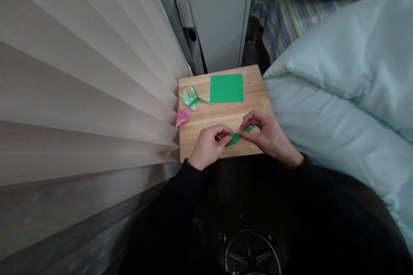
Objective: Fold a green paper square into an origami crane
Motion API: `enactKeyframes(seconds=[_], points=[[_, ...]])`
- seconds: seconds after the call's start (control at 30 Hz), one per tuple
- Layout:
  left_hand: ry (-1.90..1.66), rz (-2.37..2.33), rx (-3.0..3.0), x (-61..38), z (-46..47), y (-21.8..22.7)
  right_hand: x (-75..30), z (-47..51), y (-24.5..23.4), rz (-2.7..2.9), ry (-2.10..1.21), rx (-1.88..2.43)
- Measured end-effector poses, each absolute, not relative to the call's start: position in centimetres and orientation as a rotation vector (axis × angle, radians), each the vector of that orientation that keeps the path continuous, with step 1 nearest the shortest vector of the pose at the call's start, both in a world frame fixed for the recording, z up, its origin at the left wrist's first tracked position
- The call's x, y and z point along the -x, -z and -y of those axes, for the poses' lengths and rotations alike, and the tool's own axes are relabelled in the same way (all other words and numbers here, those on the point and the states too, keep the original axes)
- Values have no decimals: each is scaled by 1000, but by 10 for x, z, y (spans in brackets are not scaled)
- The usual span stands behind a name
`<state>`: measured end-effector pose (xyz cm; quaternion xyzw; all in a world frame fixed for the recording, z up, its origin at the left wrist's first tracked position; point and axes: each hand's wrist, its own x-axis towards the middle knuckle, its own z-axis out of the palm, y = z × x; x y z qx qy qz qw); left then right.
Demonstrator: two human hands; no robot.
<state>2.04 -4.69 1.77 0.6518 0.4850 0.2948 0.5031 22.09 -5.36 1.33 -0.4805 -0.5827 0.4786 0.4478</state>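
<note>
Wooden board [209, 119] | pleated curtain [106, 81] alongside | flat green paper [226, 88] beyond | hands [209, 145] [270, 135] pinching folded green piece [235, 139]

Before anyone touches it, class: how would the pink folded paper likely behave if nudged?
The pink folded paper is probably light, being small. Its folded facets likely make it slightly stiff yet crushable. Pushed left, it might drop, since it appears to overhang the wooden board.

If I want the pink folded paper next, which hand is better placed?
The left hand, probably: it is nearer the pink folded paper at the left edge of the wooden board; the right hand is farther across. Both hold the green folded piece, so the right would likely have to keep it.
</note>
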Motion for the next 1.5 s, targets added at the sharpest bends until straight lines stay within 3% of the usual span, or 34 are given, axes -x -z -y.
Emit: enactKeyframes(seconds=[0.27, 0.43, 0.73, 1.1, 1.5], points=[[-649, -1200, -1549, -23, 45, -19, -222, 51, -13, 1303, -1217, 1256], [-738, -1126, -1235, -23, 45, -18, -228, 46, -15, 1125, -1107, 1309], [-665, -974, -720, -33, 55, -21, -216, 54, -25, 1159, -1424, 1154], [-723, -983, -765, -49, 65, -12, -201, 62, -16, 1316, -1025, 1392], [-991, -1107, -998, -47, 57, -11, -199, 65, -24, 1277, -1218, 1311]])
